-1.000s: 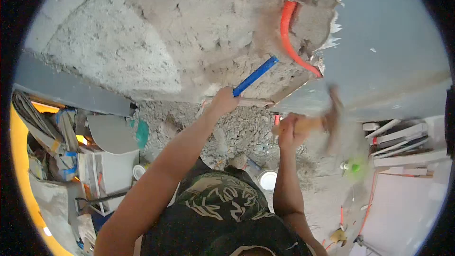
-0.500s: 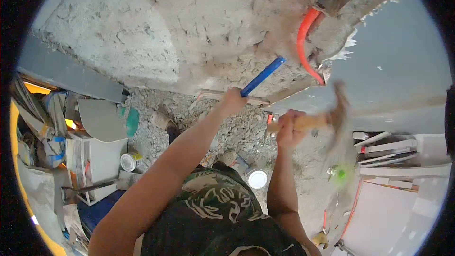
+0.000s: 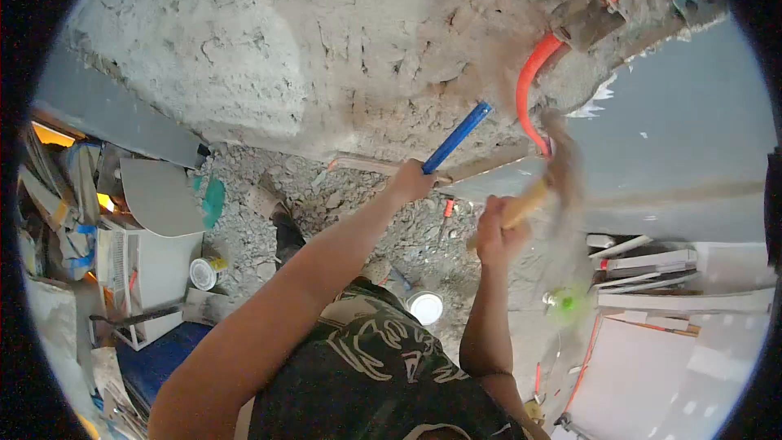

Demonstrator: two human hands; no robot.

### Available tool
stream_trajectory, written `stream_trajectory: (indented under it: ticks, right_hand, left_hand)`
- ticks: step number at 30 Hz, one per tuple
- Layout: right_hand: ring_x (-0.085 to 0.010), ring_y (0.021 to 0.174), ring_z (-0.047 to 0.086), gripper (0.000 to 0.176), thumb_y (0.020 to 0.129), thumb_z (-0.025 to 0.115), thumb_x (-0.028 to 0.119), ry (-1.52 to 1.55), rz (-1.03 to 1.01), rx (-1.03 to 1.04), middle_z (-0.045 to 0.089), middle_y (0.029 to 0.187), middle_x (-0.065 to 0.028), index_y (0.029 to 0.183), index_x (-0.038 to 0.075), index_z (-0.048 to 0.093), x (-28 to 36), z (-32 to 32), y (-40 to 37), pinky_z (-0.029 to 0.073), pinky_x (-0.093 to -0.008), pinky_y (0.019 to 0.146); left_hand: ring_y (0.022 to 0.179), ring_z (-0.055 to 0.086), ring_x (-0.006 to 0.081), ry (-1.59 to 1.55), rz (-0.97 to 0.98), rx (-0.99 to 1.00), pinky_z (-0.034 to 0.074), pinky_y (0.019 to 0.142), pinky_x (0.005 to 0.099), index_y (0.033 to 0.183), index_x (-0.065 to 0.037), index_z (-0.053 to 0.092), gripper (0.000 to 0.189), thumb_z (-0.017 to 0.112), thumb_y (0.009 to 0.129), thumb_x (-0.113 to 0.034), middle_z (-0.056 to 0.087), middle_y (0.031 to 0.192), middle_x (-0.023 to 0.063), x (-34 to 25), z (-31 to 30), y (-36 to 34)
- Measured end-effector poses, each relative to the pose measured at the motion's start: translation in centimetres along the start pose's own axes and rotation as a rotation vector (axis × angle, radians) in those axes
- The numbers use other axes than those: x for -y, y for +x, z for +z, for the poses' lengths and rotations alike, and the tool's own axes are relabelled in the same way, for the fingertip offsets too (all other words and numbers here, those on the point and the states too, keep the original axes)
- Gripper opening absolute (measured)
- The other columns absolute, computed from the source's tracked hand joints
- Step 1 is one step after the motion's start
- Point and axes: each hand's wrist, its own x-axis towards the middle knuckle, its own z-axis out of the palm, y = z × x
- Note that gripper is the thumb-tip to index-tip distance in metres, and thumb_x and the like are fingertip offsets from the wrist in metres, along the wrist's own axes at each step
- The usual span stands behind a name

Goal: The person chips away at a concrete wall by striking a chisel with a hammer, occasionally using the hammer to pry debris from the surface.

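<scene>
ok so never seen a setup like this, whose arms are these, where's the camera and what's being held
No machine here: these are a person's own bare arms, seen by one camera worn on the head, looking forward and down. The left hand grips a straight blue bar pointing toward a rough grey wall; I can't tell whether its tip touches. The right hand holds a hammer with a pale wooden handle, blurred at the head. A curved orange tube runs along the wall. Loose grey rubble and a round white-topped container lie below.
</scene>
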Motion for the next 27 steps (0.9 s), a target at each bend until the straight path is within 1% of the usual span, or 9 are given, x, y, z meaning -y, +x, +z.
stream_trajectory:
  ticks: [3, 4, 8, 10, 15, 19, 21, 24, 27]
  right_hand:
    - [-0.0177, 0.07, 0.06, 0.012, 0.087, 0.066, 0.014, 0.689, -0.389, -0.04, 0.063, 0.08, -0.0093, 0.088, 0.004, 0.061, 5.0, 0.2, 0.9, 0.047, -0.0333, 0.061]
    - [-0.0171, 0.076, 0.06, 0.012, 0.087, 0.065, 0.015, 0.54, -0.616, 0.103, 0.063, 0.088, -0.0107, 0.091, 0.005, 0.06, 4.0, -1.1, 2.2, 0.048, -0.033, 0.064]
    - [-0.0191, 0.069, 0.06, 0.013, 0.087, 0.064, 0.015, -0.19, -0.627, -0.064, 0.062, 0.078, -0.0092, 0.084, 0.004, 0.059, -7.8, 2.0, 3.2, 0.048, -0.0344, 0.062]
    - [-0.0171, 0.061, 0.058, 0.017, 0.088, 0.063, 0.016, -0.288, 0.059, 0.141, 0.059, 0.067, -0.0059, 0.077, 0.004, 0.059, -7.8, 3.0, 3.5, 0.045, -0.033, 0.056]
    - [-0.0108, 0.057, 0.053, 0.019, 0.089, 0.062, 0.013, 0.041, 0.075, 0.091, 0.057, 0.064, -0.0024, 0.073, 0.004, 0.057, -1.3, 1.6, 1.7, 0.04, -0.0282, 0.051]
    - [-0.0104, 0.056, 0.046, 0.006, 0.085, 0.048, -0.001, 0.342, -0.411, -0.03, 0.053, 0.068, -0.0034, 0.088, 0.004, 0.052, 2.0, 1.4, 2.9, 0.038, -0.0255, 0.051]
    - [-0.012, 0.057, 0.048, 0.007, 0.086, 0.05, 0.002, -0.01, -0.839, 0.136, 0.054, 0.068, -0.003, 0.092, 0.005, 0.052, -3.3, 1.3, 4.9, 0.039, -0.0268, 0.052]
    - [-0.0134, 0.056, 0.05, 0.018, 0.085, 0.059, 0.014, -0.196, -0.039, 0.196, 0.049, 0.056, -0.0047, 0.074, 0.001, 0.054, -8.8, 4.6, 3.4, 0.04, -0.034, 0.051]
    - [-0.0137, 0.054, 0.05, 0.029, 0.083, 0.063, 0.018, -0.323, -0.01, 0.105, 0.05, 0.055, -0.0061, 0.065, -0.001, 0.051, -13.5, 4.2, 0.6, 0.039, -0.0361, 0.05]
  left_hand:
    - [0.081, 0.069, 0.0428, 0.055, 0.148, -0.064, 0.052, 0.072, 0.0494, 0.085, 0.007, 0.068, 0.036, 0.063, 0.082, -0.028, 0.067, 0.081, 0.0313, 1.1, 1.4, 0.6]
    - [0.08, 0.069, 0.0417, 0.054, 0.141, -0.089, 0.053, 0.072, 0.0489, 0.084, 0.006, 0.068, 0.035, 0.063, 0.081, -0.028, 0.067, 0.08, 0.0305, 1.8, 2.2, 1.2]
    - [0.08, 0.071, 0.0385, -0.051, 0.082, -0.043, 0.053, 0.073, 0.0471, 0.083, 0.006, 0.069, 0.032, 0.063, 0.08, -0.025, 0.068, 0.078, 0.0285, 0.1, 1.7, -0.4]
    - [0.079, 0.071, 0.038, -0.086, 0.074, -0.009, 0.053, 0.072, 0.0468, 0.083, 0.006, 0.069, 0.031, 0.063, 0.08, -0.024, 0.068, 0.077, 0.0278, 0.8, 2.5, -0.4]
    - [0.074, 0.07, 0.0358, -0.116, 0.079, -0.121, 0.051, 0.062, 0.0456, 0.083, 0.004, 0.068, 0.038, 0.074, 0.081, -0.034, 0.067, 0.074, 0.0255, 0.9, 3.2, 0.4]
    - [0.07, 0.07, 0.0367, -0.166, 0.202, -0.089, 0.053, 0.064, 0.0469, 0.075, 0.004, 0.065, 0.032, 0.066, 0.08, -0.027, 0.066, 0.07, 0.0254, 3.7, 6.2, 3.3]
    - [0.065, 0.07, 0.0363, -0.1, 0.235, -0.137, 0.054, 0.063, 0.0467, 0.066, 0.005, 0.064, 0.032, 0.062, 0.079, -0.024, 0.066, 0.065, 0.0247, 3.0, 6.0, 2.7]
    - [0.065, 0.069, 0.0375, -0.128, 0.137, -0.095, 0.052, 0.061, 0.0478, 0.065, 0.004, 0.064, 0.032, 0.061, 0.08, -0.025, 0.065, 0.064, 0.0253, 0.5, 3.7, 0.1]
    - [0.065, 0.069, 0.0377, -0.103, 0.124, -0.104, 0.052, 0.059, 0.0476, 0.068, 0.004, 0.065, 0.03, 0.061, 0.08, -0.023, 0.065, 0.066, 0.0257, 0.7, 1.6, -0.4]
